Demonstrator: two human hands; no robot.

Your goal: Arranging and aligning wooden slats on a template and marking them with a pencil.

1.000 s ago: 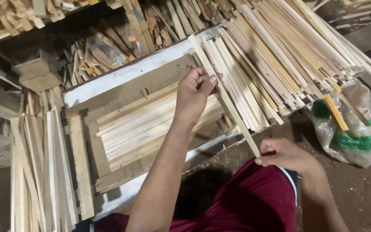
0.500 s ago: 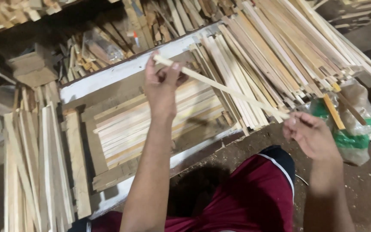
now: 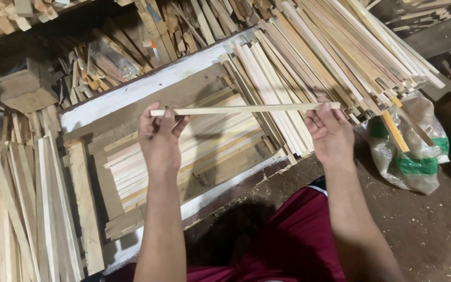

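I hold a thin pale wooden strip level in front of me, one end in each hand. My left hand pinches its left end with the fingertips, and my right hand grips its right end. Below the strip lies a shallow wooden tray with a white-painted rim, filled with a flat layer of similar strips. A large fanned pile of long strips lies to the right of the tray, just beyond my right hand.
More strips stand bundled at the left. Offcuts and scrap wood are heaped behind the tray. A clear plastic bag with green contents sits on the dirt floor at the right. My knees in red shorts are below.
The strip has swung from a steep diagonal to level. My left hand moved left and my right hand rose from near my knee to the strip's right end.
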